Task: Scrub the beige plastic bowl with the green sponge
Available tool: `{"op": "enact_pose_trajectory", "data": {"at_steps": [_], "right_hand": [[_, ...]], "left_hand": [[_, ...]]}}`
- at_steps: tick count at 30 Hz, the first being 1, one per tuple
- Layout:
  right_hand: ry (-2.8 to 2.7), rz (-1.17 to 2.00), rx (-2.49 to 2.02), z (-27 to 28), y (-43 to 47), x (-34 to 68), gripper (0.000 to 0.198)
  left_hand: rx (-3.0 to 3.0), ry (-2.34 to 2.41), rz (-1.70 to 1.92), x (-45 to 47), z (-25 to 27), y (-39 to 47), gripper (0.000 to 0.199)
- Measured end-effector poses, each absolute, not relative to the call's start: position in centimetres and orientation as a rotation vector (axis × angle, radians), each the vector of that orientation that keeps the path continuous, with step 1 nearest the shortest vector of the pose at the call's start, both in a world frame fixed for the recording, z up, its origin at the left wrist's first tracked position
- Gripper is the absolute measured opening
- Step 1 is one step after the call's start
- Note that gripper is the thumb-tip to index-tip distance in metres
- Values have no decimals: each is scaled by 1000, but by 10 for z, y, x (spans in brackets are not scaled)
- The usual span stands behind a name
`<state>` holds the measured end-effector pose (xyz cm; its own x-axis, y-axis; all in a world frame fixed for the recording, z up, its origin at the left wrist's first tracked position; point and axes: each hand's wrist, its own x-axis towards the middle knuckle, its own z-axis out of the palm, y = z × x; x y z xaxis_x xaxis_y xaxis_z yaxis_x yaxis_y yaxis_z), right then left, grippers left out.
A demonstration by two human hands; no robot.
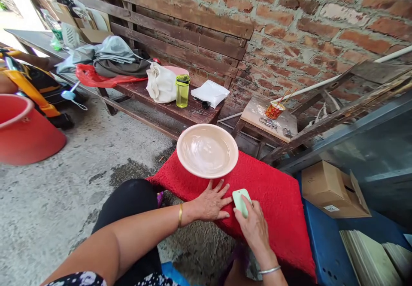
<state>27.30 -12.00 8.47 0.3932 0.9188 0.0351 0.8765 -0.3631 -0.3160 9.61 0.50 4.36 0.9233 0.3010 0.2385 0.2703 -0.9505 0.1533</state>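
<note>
A red cloth [270, 191] with a rough texture covers the surface in front of me. My left hand [210, 202] lies flat on its near edge, fingers spread, just below the basin. In my right hand [254, 226] is a pale green scrubbing brush [240, 202], a rounded block with a small hole near its far end. Its underside is hidden against the cloth. A beige basin [207, 175] holding clear water stands on the far left part of the cloth, near my left fingertips.
Behind the basin is a wooden bench [199, 113] with a yellow-green bottle [182, 92], a white cloth bag [158, 83] and a white packet [210, 92]. A red tub [35, 142] stands left. At right are a cardboard box [331, 189] and a stool [251, 110] bearing a paper cup [274, 111].
</note>
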Motion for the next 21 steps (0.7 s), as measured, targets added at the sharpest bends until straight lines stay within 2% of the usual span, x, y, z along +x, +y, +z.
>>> {"op": "enact_pose_trajectory", "data": {"at_steps": [3,7,11,16,19,21], "right_hand": [[-1534,200,-2537,90,-140,309,55],[-1146,189,-2887,101,-175,382,70],[-1006,103,-2740,96,-161,371,80],[-1485,210,-2352,84,-106,282,62],[-1633,198,-2431,90,-108,290,53],[-1509,140,-2653,96,-129,326,52]], "left_hand": [[2965,451,418,96,41,5,67],[2948,466,417,96,40,5,67],[2935,476,378,94,43,1,70],[2964,385,370,89,43,-3,75],[2976,359,339,84,42,0,76],[2975,340,315,81,43,2,76]]}}
